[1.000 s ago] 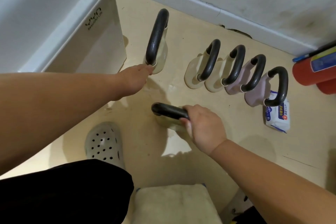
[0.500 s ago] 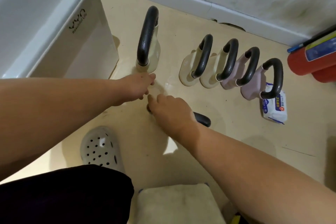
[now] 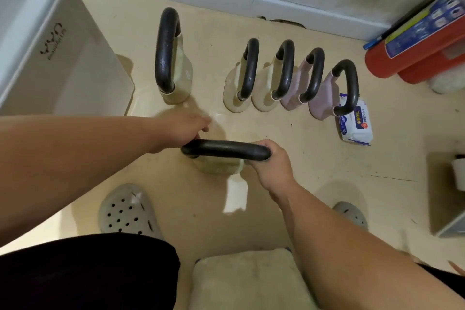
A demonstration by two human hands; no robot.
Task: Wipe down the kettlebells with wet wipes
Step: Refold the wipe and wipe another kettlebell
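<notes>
1. Head view: my right hand [image 3: 270,162] has its fingers curled tight round the right end of the black handle [image 3: 224,150] of the near kettlebell [image 3: 219,165], which sits on the floor [image 3: 314,184] just in front of me.
2. My left hand [image 3: 187,126] reaches past the handle's left end, fingers stretched forward and close together. I cannot tell whether they pinch a wipe; none shows clearly.
3. Beyond stands 1 tall kettlebell [image 3: 173,70] beside the white box [image 3: 83,73], then a row of 4 small ones [image 3: 289,80] touching side by side. The wipes pack [image 3: 354,122] lies just beside the rightmost of the row.
4. Step in hand, as I judge it: steadying the near kettlebell by its handle so that it can be wiped or turned.
5. The next move calls for a firm right grip to stop it rocking while my left rubs the handle's end and the pale body below. If my left is empty, it needs a fresh wipe from the pack, well apart to the right.
</notes>
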